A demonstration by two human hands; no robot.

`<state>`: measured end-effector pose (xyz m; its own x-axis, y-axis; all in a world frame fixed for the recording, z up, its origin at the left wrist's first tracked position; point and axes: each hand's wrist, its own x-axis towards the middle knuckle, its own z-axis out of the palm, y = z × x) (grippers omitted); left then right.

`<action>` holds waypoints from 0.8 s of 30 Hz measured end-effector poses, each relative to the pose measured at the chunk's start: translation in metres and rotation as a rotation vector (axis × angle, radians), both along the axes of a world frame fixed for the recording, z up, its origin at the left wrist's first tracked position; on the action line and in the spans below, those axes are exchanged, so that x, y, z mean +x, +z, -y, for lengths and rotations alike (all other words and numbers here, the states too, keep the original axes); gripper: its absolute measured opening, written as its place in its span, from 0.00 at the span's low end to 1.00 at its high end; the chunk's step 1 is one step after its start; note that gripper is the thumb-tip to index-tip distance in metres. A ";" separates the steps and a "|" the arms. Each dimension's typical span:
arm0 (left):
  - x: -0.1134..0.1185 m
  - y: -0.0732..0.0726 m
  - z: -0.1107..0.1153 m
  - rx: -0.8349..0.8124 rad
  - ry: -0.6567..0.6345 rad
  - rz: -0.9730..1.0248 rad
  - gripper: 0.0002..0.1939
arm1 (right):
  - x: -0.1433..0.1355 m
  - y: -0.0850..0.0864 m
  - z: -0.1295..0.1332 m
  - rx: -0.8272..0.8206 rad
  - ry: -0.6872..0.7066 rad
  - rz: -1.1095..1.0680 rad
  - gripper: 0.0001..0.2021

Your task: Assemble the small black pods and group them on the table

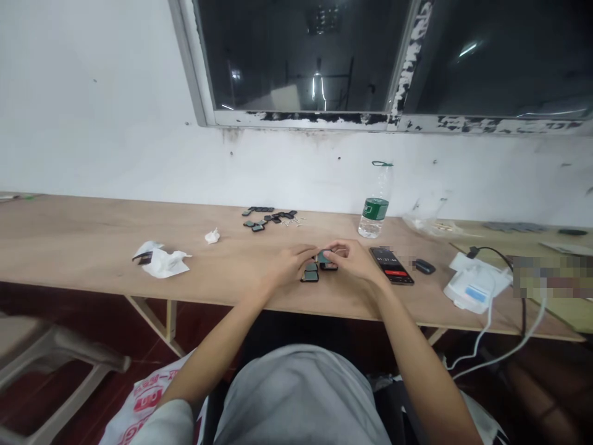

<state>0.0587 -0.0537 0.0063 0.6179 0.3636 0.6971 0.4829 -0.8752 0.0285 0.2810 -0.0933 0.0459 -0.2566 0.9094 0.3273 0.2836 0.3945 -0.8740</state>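
On the wooden table, my right hand (353, 258) has its thumb and fingers closed round a small dark piece with a green-grey face (327, 256). My left hand (291, 264) lies just left of it, fingers together and pointing right; their tips reach the dark pieces, and what they hold, if anything, is too small to make out. Below the left fingertips sits another dark-framed piece (310, 276). Farther back, near the wall, lies a loose group of several similar dark pieces (258, 227) with small light bits (291, 222) beside them.
A water bottle (374, 211) stands behind my right hand. To the right lie a phone (391, 266), a black oval object (424, 266) and a white device (475, 287) with cables. Crumpled tissues (167, 261) and a smaller wad (212, 235) are on the left. A stool (55, 346) stands at lower left.
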 end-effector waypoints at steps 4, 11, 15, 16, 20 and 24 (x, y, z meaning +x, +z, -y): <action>-0.001 -0.004 -0.003 -0.021 0.005 -0.012 0.26 | 0.001 -0.002 -0.002 0.003 -0.002 -0.027 0.15; -0.002 -0.010 -0.012 -0.103 -0.039 0.043 0.33 | 0.002 -0.006 -0.008 -0.030 -0.008 -0.093 0.19; -0.002 -0.009 -0.014 -0.109 -0.077 0.037 0.27 | 0.006 -0.009 -0.012 -0.069 0.009 -0.117 0.20; -0.002 -0.009 -0.014 -0.112 -0.087 0.033 0.25 | 0.007 -0.010 -0.013 -0.079 0.015 -0.116 0.20; 0.000 -0.008 -0.012 -0.111 -0.082 0.046 0.18 | 0.008 -0.012 -0.015 -0.109 0.014 -0.109 0.18; -0.004 -0.002 -0.012 -0.165 -0.041 0.093 0.16 | 0.007 -0.010 -0.013 -0.119 -0.042 -0.051 0.13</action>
<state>0.0552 -0.0414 0.0039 0.5704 0.4536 0.6848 0.4359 -0.8738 0.2157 0.2884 -0.0799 0.0360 -0.2029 0.9522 0.2283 0.2514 0.2760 -0.9277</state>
